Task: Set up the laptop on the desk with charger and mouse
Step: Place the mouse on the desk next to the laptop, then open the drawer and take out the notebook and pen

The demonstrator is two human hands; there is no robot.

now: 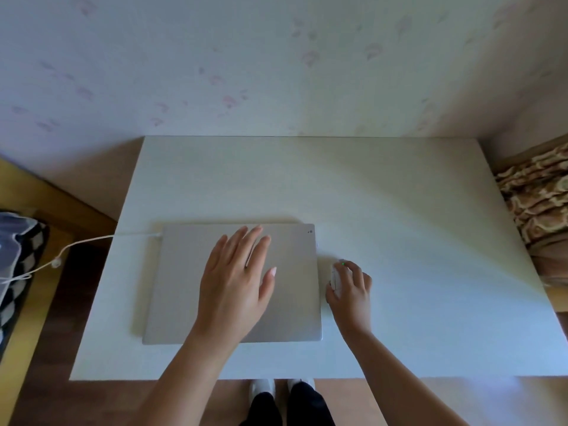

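A closed silver laptop (178,287) lies flat on the white desk (399,210), towards its front left. My left hand (236,278) rests on the lid with straight, spread fingers. A white charger cable (83,242) runs from the laptop's back left corner off the desk's left edge. Just right of the laptop sits a small white mouse (335,276) with a green light at its front. My right hand (350,287) grips it with curled fingers and covers most of it.
The desk stands against a pale flowered wall (276,72). A dark checked bag or cushion (18,265) lies on the floor at the left, a patterned brown fabric (534,204) at the right. My feet (282,392) show below the desk's front edge.
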